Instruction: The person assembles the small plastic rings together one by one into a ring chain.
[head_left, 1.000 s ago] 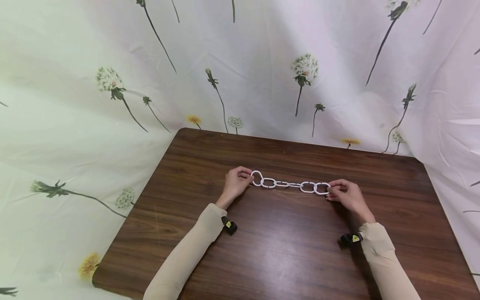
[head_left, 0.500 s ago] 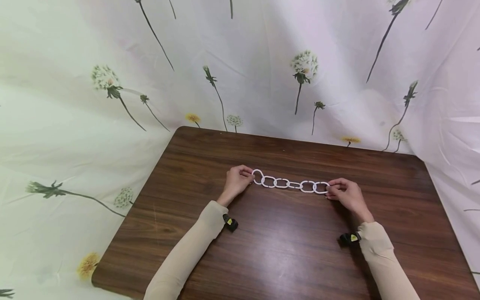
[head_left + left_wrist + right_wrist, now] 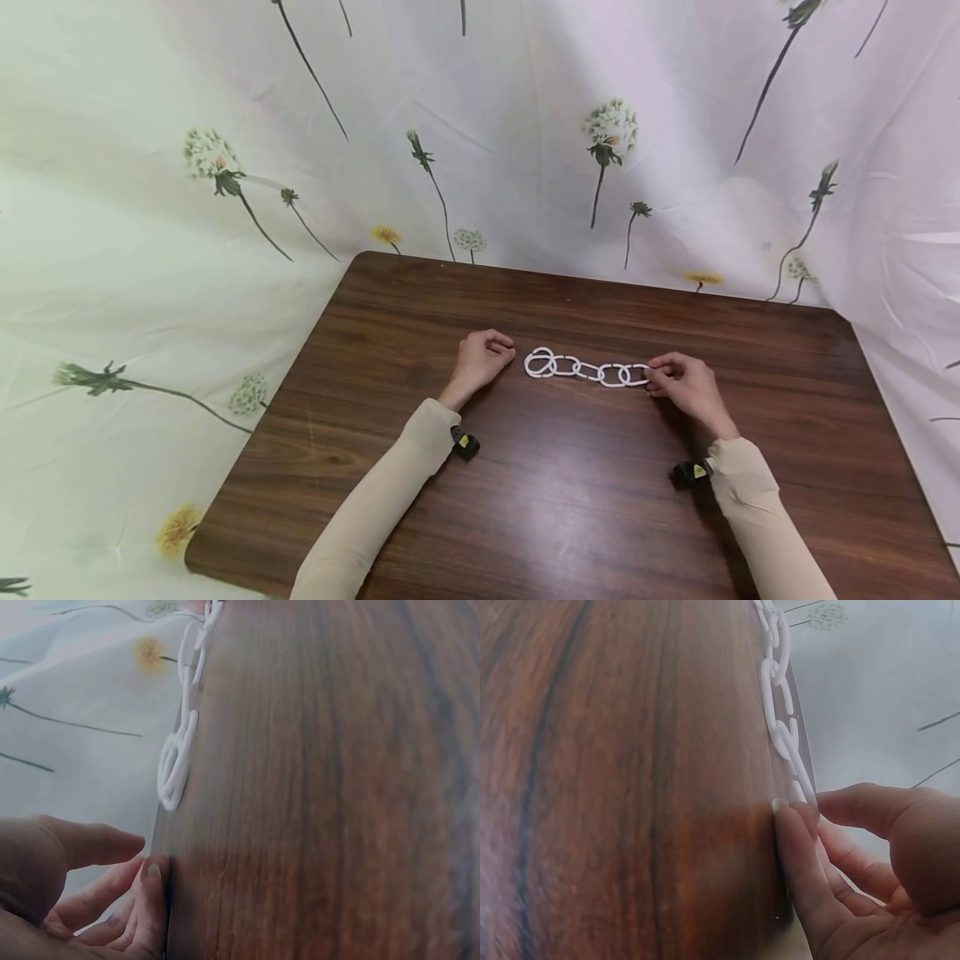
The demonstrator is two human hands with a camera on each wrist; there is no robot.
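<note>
A chain of several white plastic links (image 3: 577,367) lies across the dark wood table, running between my two hands. My right hand (image 3: 686,385) pinches the link at its right end between thumb and fingers, as the right wrist view shows with the held link (image 3: 805,776). My left hand (image 3: 480,361) is just left of the chain with nothing in it. In the left wrist view its thumb (image 3: 112,844) and fingers are parted, a short gap from the nearest links (image 3: 172,776), where two links overlap.
The wooden table (image 3: 525,500) has rounded back corners. Behind it and to the left hangs a pale cloth (image 3: 510,125) printed with dandelions. A black strap device sits on each wrist, over beige sleeves (image 3: 375,500).
My left hand has let go of the chain's left end, and that end link has dropped over its neighbour. The right hand still pinches its link and has shifted slightly left.
</note>
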